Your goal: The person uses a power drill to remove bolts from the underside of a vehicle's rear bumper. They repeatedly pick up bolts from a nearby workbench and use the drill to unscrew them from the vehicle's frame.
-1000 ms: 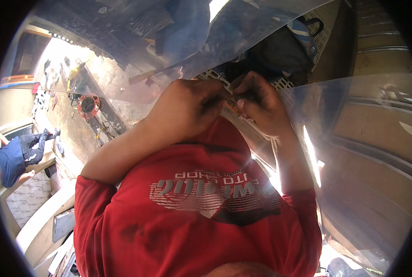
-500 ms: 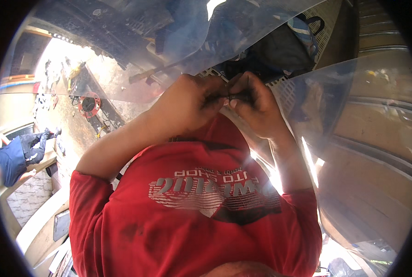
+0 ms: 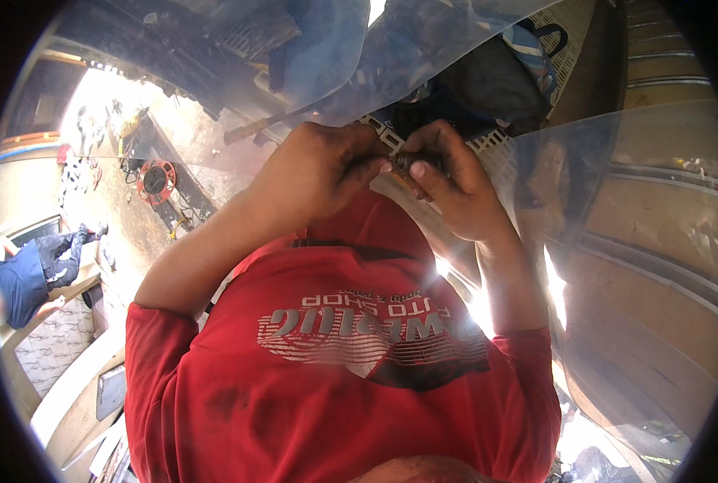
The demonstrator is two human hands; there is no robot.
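In front of my chest, both hands meet around a small dark brownish part [image 3: 407,163], rounded and seemingly ridged; its kind cannot be made out. My right hand [image 3: 458,183] is closed on it, with the thumb pressed along its near side. From the other side my left hand [image 3: 324,171] is closed too, its thumb tip and curled fingers pinching at the part's left end. The fingers hide much of it. Both forearms are bare below the sleeves of a red shirt [image 3: 335,402].
Clear plastic sheeting [image 3: 649,201] hangs ahead and at right. Beyond my hands lies a dark bag [image 3: 476,92] on a slatted surface. At left are a red cable reel [image 3: 156,181] on the floor and a person in dark blue [image 3: 22,282].
My hands have tipped and shifted slightly. The right fingers have opened up a little, so more of the small dark part shows between the hands.
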